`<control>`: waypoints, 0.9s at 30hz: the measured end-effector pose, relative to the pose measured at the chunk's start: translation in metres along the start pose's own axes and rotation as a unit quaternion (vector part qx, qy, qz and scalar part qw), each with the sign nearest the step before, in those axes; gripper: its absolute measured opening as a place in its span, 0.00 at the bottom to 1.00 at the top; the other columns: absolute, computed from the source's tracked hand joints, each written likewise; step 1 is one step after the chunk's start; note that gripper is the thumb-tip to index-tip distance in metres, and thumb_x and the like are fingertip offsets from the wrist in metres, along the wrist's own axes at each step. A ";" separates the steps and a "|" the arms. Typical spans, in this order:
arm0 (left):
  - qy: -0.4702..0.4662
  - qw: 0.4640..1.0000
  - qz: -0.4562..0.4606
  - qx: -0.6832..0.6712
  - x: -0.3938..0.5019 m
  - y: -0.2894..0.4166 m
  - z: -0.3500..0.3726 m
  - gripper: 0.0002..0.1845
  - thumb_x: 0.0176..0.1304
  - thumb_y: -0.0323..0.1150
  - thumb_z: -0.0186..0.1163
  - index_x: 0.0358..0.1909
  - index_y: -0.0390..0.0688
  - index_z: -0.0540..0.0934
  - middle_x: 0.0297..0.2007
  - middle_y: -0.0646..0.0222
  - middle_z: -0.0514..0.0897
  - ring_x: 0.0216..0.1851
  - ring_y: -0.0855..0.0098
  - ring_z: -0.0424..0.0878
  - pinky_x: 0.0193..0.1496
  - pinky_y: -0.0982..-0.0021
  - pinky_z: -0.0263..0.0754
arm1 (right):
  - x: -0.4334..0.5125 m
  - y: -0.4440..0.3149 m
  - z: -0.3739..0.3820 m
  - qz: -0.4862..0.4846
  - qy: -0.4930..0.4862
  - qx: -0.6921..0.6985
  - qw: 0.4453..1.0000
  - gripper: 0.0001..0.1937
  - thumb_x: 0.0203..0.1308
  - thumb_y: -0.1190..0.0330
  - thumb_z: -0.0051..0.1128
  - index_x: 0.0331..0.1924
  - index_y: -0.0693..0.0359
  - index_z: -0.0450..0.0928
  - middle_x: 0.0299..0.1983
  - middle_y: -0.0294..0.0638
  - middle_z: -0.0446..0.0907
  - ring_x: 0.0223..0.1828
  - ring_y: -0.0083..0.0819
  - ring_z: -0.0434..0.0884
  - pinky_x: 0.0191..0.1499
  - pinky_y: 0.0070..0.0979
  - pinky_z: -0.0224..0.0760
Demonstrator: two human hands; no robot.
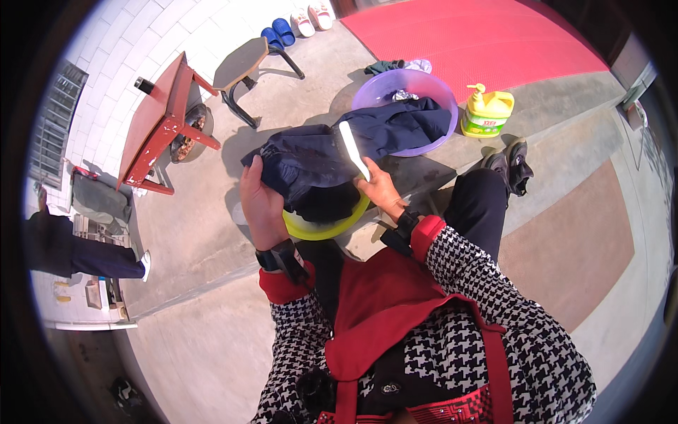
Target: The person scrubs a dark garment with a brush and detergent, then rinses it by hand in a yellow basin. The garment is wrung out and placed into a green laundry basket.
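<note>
A dark navy garment (pixel 312 159) lies bunched over a yellow-green basin (pixel 324 232), and part of it reaches into a purple basin (pixel 365 90) behind. My left hand (pixel 263 204) grips the garment's near left edge, thumb on top. In my right hand (pixel 384 188) is the lower end of a white brush's handle (pixel 349 142). The brush head rests on the cloth, its bristles mostly hidden. Most of the yellow-green basin's inside is covered by the garment.
A yellow pump bottle (pixel 486 114) stands right of the purple basin. Other clothes (pixel 394 65) lie behind it. To the left are a red wooden table (pixel 159 116), a stool (pixel 243 62) and a metal bowl (pixel 198 127). Another person's leg (pixel 106 258) shows at far left.
</note>
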State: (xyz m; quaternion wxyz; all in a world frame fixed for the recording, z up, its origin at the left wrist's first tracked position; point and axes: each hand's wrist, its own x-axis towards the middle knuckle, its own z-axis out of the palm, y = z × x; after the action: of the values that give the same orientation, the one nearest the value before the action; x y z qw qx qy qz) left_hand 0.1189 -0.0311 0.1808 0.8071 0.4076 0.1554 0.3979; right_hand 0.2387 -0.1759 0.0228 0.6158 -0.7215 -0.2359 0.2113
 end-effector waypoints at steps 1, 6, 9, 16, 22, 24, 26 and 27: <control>-0.004 1.000 0.004 -0.014 -0.002 0.004 0.002 0.09 0.63 0.29 0.50 0.42 0.37 0.74 0.42 0.63 0.80 0.44 0.69 0.78 0.50 0.68 0.71 | 0.010 0.006 -0.002 0.035 0.022 -0.029 0.999 0.29 0.49 0.71 0.54 0.59 0.63 0.61 0.29 0.52 0.78 0.32 0.37 0.79 0.38 0.28 0.70; -0.049 0.997 -0.029 -0.059 -0.007 0.008 0.000 0.14 0.65 0.32 0.48 0.46 0.34 0.73 0.45 0.59 0.79 0.47 0.65 0.77 0.54 0.66 0.69 | 0.060 0.033 -0.020 0.026 -0.012 0.037 0.999 0.17 0.50 0.74 0.49 0.46 0.67 0.70 0.25 0.49 0.79 0.23 0.32 0.80 0.30 0.27 0.72; -0.027 0.998 -0.031 -0.039 -0.001 0.006 -0.012 0.13 0.64 0.31 0.48 0.46 0.35 0.74 0.44 0.60 0.80 0.46 0.66 0.78 0.53 0.66 0.70 | 0.082 0.015 -0.047 -0.017 0.045 -0.013 0.999 0.10 0.51 0.72 0.48 0.37 0.68 0.73 0.23 0.47 0.79 0.23 0.34 0.81 0.29 0.29 0.72; 0.030 0.997 -0.040 -0.059 0.011 -0.018 -0.039 0.11 0.61 0.27 0.52 0.45 0.39 0.74 0.44 0.65 0.80 0.47 0.67 0.77 0.55 0.65 0.69 | 0.142 -0.060 -0.147 -0.157 0.060 -0.061 0.984 0.10 0.50 0.69 0.49 0.32 0.68 0.73 0.20 0.45 0.78 0.22 0.33 0.80 0.30 0.27 0.71; 0.004 0.995 -0.084 -0.054 0.019 -0.046 -0.050 0.12 0.61 0.26 0.52 0.47 0.37 0.73 0.46 0.62 0.78 0.49 0.67 0.75 0.56 0.64 0.67 | 0.160 -0.085 -0.154 -0.152 0.098 -0.188 0.965 0.17 0.49 0.67 0.50 0.43 0.68 0.73 0.29 0.52 0.80 0.32 0.43 0.81 0.40 0.33 0.72; -0.073 0.986 -0.129 -0.076 0.018 -0.068 -0.061 0.12 0.60 0.26 0.52 0.46 0.36 0.73 0.46 0.61 0.78 0.49 0.67 0.75 0.55 0.65 0.68 | 0.162 -0.064 -0.148 -0.102 0.054 -0.267 0.957 0.18 0.49 0.67 0.50 0.44 0.68 0.73 0.33 0.56 0.79 0.37 0.48 0.79 0.43 0.35 0.71; -0.006 0.991 -0.129 -0.035 0.010 -0.093 -0.077 0.12 0.61 0.26 0.52 0.46 0.36 0.73 0.47 0.61 0.78 0.49 0.66 0.75 0.55 0.65 0.68 | 0.157 -0.028 -0.140 -0.092 0.067 -0.299 0.947 0.19 0.50 0.66 0.50 0.46 0.67 0.72 0.36 0.60 0.78 0.42 0.52 0.77 0.46 0.37 0.69; 0.039 0.990 -0.134 -0.010 0.005 -0.108 -0.086 0.12 0.61 0.26 0.52 0.47 0.36 0.73 0.47 0.61 0.78 0.49 0.66 0.75 0.55 0.65 0.68 | 0.147 -0.008 -0.134 -0.072 0.079 -0.305 0.946 0.19 0.51 0.66 0.51 0.47 0.66 0.72 0.37 0.61 0.77 0.44 0.54 0.75 0.47 0.37 0.68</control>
State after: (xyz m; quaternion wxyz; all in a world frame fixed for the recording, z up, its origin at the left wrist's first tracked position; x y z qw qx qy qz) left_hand 0.1278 -0.0189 0.0435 0.8505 0.3592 0.2360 0.3031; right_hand 0.4354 -0.1920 0.0487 0.3961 -0.8704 -0.2911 0.0265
